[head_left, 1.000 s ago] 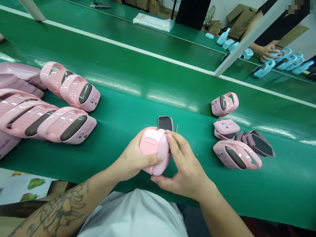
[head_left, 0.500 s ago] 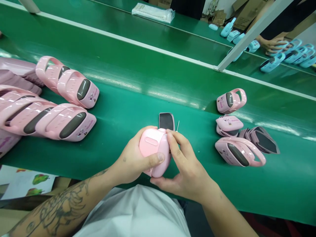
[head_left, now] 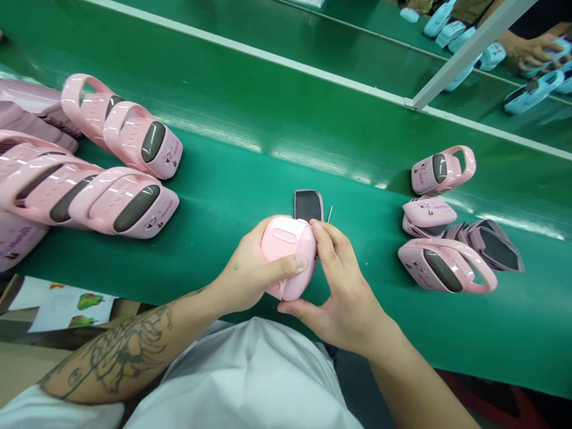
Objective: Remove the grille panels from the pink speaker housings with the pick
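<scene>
A rounded pink plastic housing (head_left: 286, 238) with a raised oval bar is held in front of me above the table. My left hand (head_left: 254, 268) wraps round its left side, the thumb lying across its face. My right hand (head_left: 339, 280) grips the right edge, index finger at the top corner and thumb at the bottom. Just beyond the housing lies a dark panel with a pink rim (head_left: 308, 204). Beside that panel is a thin metal rod (head_left: 329, 213), its lower part hidden behind my right fingers.
Several pink handled housings with dark windows (head_left: 127, 202) stand at left. At right are more pink housings (head_left: 447, 265) and a stack of dark-faced panels (head_left: 498, 244). Across the green divider (head_left: 268, 101), a co-worker's hand (head_left: 531, 50) touches blue housings (head_left: 534, 92).
My view has shifted a little, so the table's contents appear moved. Both hands keep nearly the same hold on the pink housing. The co-worker's hand remains among the blue housings.
</scene>
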A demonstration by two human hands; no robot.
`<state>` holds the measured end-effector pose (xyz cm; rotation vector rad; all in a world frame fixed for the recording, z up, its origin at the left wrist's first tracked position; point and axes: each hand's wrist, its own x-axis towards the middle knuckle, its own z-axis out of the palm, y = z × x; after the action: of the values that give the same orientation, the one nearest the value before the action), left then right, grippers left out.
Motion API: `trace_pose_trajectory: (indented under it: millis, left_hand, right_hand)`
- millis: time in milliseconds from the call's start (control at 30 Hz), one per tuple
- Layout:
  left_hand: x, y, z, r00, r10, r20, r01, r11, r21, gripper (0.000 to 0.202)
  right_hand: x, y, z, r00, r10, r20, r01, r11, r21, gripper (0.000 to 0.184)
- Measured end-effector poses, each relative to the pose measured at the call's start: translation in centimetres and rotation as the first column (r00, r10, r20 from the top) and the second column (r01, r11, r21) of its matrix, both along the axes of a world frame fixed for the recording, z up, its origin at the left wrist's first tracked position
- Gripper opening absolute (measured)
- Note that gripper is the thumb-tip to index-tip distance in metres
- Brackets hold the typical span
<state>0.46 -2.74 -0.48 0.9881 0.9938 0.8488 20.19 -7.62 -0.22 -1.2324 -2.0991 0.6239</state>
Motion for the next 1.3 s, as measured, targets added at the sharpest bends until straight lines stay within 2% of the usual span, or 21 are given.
trace_pose_trajectory:
  millis: [267,533,667,800,1000,1200,1300]
  left_hand:
    - [0.1,-0.2,-0.1,1.000,0.020,0.019,-0.020,1.000,-0.014,0.071]
    - [0.3,-0.9,0.0,0.997,0.076,-0.003,-0.076,0.997,-0.022,0.084]
    - [0.0,-1.4,0.1,0.995,0.067,-0.070,-0.067,0.998,-0.002,0.094]
    - [-0.5,-1.9,0.0,1.000,0.029,0.000,-0.029,0.999,-0.026,0.103]
    - [-0.8,-2.3,-0.1,0.997,0.057,-0.049,-0.049,0.988,0.145,0.089]
    - [-1.2,-2.5,-0.2,0.985,0.094,-0.148,-0.045,0.950,0.309,0.087]
    - [-1.4,-2.2,-1.0,0.992,0.092,-0.091,-0.057,0.942,0.332,0.085]
  right_hand:
    - [-0.1,-0.1,-0.1,1.000,-0.001,-0.011,0.001,1.000,0.003,0.117]
    - [-0.1,-0.5,-0.6,1.000,0.026,-0.007,-0.026,0.999,0.034,0.120]
    - [0.1,-0.8,-0.7,0.998,0.061,-0.033,-0.057,0.993,0.106,0.115]
    - [-0.1,-1.1,-0.8,0.996,0.077,-0.033,-0.069,0.976,0.205,0.112]
    - [-0.9,-1.3,-0.7,0.995,0.100,0.009,-0.098,0.940,0.326,0.110]
    - [-1.0,-1.4,-0.9,0.994,0.108,0.028,-0.111,0.931,0.347,0.108]
    - [-0.9,-1.4,-1.5,0.991,0.131,0.011,-0.128,0.938,0.321,0.108]
